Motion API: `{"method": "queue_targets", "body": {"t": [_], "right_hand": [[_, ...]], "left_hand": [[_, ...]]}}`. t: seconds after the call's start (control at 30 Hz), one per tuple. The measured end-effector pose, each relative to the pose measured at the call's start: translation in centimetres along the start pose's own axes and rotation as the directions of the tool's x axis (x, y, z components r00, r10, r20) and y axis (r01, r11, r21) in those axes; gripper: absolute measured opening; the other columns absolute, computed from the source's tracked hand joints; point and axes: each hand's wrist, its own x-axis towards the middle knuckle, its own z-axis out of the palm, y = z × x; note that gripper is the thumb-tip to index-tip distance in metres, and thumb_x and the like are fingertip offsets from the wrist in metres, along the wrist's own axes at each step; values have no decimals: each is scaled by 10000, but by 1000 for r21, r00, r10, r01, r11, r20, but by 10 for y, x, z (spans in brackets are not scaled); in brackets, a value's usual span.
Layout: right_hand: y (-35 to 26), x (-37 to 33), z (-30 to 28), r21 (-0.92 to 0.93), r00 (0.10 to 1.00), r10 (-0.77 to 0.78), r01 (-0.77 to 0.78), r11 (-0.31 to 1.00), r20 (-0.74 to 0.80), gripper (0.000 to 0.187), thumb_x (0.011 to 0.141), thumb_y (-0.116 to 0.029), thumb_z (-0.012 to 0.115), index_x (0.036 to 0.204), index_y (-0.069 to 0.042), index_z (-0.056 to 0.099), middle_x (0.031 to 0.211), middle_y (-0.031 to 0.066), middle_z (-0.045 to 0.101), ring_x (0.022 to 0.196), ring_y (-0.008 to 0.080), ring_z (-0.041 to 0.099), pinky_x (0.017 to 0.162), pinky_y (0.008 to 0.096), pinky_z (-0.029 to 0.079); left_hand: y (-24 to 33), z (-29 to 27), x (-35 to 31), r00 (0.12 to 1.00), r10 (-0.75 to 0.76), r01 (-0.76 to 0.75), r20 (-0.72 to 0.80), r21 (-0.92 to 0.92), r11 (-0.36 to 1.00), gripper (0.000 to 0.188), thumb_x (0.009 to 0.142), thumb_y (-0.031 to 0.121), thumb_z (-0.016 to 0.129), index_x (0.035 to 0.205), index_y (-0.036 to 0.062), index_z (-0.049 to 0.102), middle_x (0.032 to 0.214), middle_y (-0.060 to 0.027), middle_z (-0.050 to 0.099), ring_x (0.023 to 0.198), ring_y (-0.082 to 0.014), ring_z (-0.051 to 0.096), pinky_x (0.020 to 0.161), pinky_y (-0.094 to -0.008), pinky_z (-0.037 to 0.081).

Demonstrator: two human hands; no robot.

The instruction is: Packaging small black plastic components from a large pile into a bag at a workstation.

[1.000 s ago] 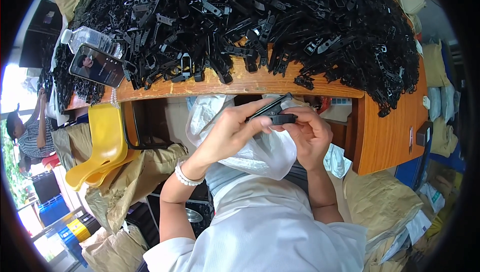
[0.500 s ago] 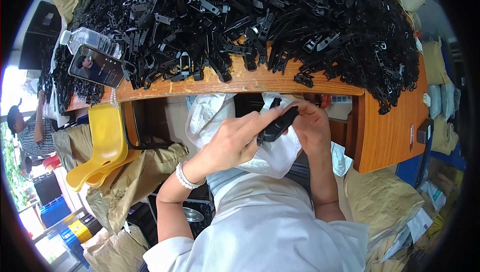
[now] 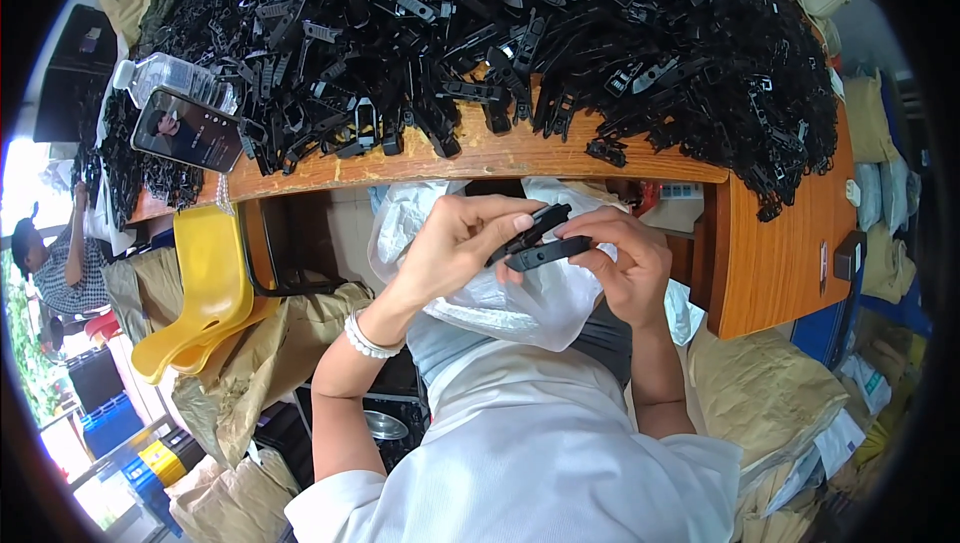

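Observation:
My left hand [image 3: 455, 243] is closed, thumb on top, around a slim black plastic part [image 3: 548, 215]. Between the thumb and fingers of my right hand [image 3: 632, 261] is a second black plastic part [image 3: 548, 254], long with a rounded end and small holes. The two parts lie close together at an angle; whether they touch I cannot tell. Beneath them an open white plastic bag [image 3: 540, 315] spreads over my lap. Beyond my hands, a big heap of similar black plastic parts [image 3: 430, 53] covers the wooden table [image 3: 400, 165].
On the table's left lie a clear bottle [image 3: 170, 73] and a phone [image 3: 188, 130]. A yellow chair [image 3: 215, 283] stands at left, with brown paper sacks [image 3: 270, 363] beside it. More sacks [image 3: 765, 393] are at right, below a wooden side panel [image 3: 780, 263]. Another person [image 3: 60, 263] is far left.
The black parts, bunched together before, now show as two separate pieces, one in each hand. My left hand has shifted up and the right hand's fingers have turned inward onto its piece.

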Motion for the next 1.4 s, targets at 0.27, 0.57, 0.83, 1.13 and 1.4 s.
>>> {"method": "queue_targets", "body": {"t": [0.27,0.57,0.83,1.13,1.4], "right_hand": [[7,-11,18,-99,988,-61,47,994,-143,149,732,-3,677,856,29,602,855,144,653,767,209,619,694,289,475],[-2,7,17,-79,987,18,-31,996,-160,310,718,-62,670,1010,7,591,1073,141,577,970,225,546,788,315,444],[12,-3,10,-81,999,45,-48,996,-31,357,663,-27,715,1001,15,612,928,104,607,843,205,567,754,296,444],[14,-5,6,-84,980,102,-89,993,169,323,683,-20,710,997,-3,633,889,93,614,716,162,580,618,251,452],[32,15,-18,-547,951,-82,-100,831,-298,236,740,67,635,966,3,608,922,89,575,700,172,581,589,268,464]], "left_hand": [[-18,1,2,960,248,-245,-126,46,969,268,880,128,578,1077,-51,600,910,-59,575,709,-78,525,616,-235,446],[-5,5,-15,958,287,-243,-13,498,832,453,751,54,678,1157,-58,510,894,-187,624,719,-234,617,642,-290,474],[-11,2,-13,941,332,-312,60,529,789,395,754,68,673,1113,-39,548,898,-182,635,751,-285,638,638,-320,490],[-20,-10,-7,940,280,-339,193,581,740,395,745,202,705,1043,-28,583,833,-177,605,707,-333,598,638,-365,482],[-19,-7,18,914,406,-300,18,703,645,134,744,106,664,801,-13,636,765,-130,589,694,-308,589,612,-373,480]]}}
